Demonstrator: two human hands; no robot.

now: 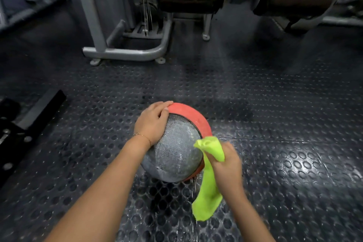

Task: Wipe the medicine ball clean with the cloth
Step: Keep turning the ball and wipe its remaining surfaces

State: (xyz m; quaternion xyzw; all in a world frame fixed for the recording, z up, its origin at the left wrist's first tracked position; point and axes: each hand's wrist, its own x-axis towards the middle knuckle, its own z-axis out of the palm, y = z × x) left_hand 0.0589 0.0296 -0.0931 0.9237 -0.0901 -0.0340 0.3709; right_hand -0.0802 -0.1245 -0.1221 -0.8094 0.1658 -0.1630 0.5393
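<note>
open studded floor around; machine frame well beyond

- Your left forearm comes into view bare, uncovered all the way from the bottom edge.
- On your left wrist there's a thin bracelet, a fine gold-coloured chain running slightly slanted across it.
- Your left grip reads sharp and bare, with the knuckles and thumb clearly outlined.
- Your right forearm is bare as well, right down to the frame edge.
- Your right grip is smeared with blur: the outline is soft and the finger detail is unreadable.
</note>
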